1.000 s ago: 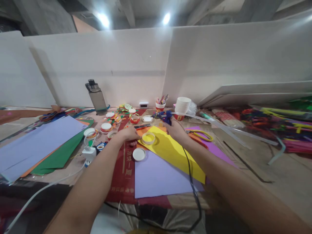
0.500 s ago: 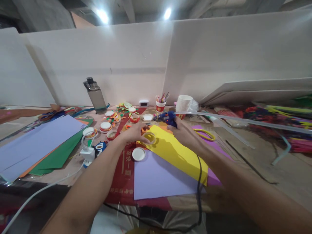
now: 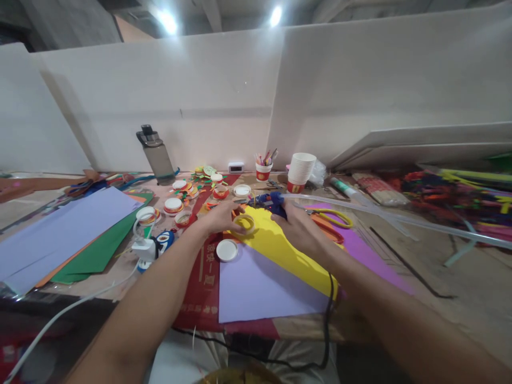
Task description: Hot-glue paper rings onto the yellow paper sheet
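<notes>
I have the left grip (image 3: 223,216) closed on a thin pale ring (image 3: 249,230), thumb against its near side, over the yellow sheet (image 3: 294,261), about midway between the front and back edges of the tabletop (image 3: 484,288). I can't tell whether the ring bears on the paper. The right grip (image 3: 298,220) is wrapped around a blue glue gun (image 3: 276,204), nozzle aimed toward the tabletop's left edge and near the left fingers; if it is hot, I judge a small slip could burn them or drip onto the yellow. Pinching too hard could buckle the ring's thin wall. The black cord (image 3: 327,328) hangs over the front edge, so a snag there could jerk the nozzle. The long clear stick (image 3: 424,223) behind the gun, reaching toward the right edge, could knock things if the wrist swings.
</notes>
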Motion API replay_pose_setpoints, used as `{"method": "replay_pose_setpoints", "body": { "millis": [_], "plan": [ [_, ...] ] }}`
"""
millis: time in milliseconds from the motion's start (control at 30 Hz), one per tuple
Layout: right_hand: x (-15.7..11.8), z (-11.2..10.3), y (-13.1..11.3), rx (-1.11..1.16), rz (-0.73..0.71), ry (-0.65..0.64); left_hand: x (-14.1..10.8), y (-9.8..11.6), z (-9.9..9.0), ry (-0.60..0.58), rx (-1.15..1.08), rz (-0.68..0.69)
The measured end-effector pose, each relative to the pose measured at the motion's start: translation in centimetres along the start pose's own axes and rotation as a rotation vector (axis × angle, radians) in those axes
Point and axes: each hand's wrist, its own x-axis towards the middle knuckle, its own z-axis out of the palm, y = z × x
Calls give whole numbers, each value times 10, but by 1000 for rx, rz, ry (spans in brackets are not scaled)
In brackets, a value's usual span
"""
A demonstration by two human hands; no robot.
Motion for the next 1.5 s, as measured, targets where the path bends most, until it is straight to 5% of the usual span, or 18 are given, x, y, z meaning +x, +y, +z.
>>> {"method": "replay_pose_setpoints", "body": {
  "millis": [533, 1067, 1500],
  "plan": [
    [-5, 20, 0, -143, 12, -180, 4, -8, 5, 0, 74, -9],
    [-4, 32, -3, -138, -79, -175, 5, -8, 7, 9, 27, -13],
    [-10, 21, 0, -328, 4, -184, 4, -10, 6, -5, 48, 8]
  ]
}}
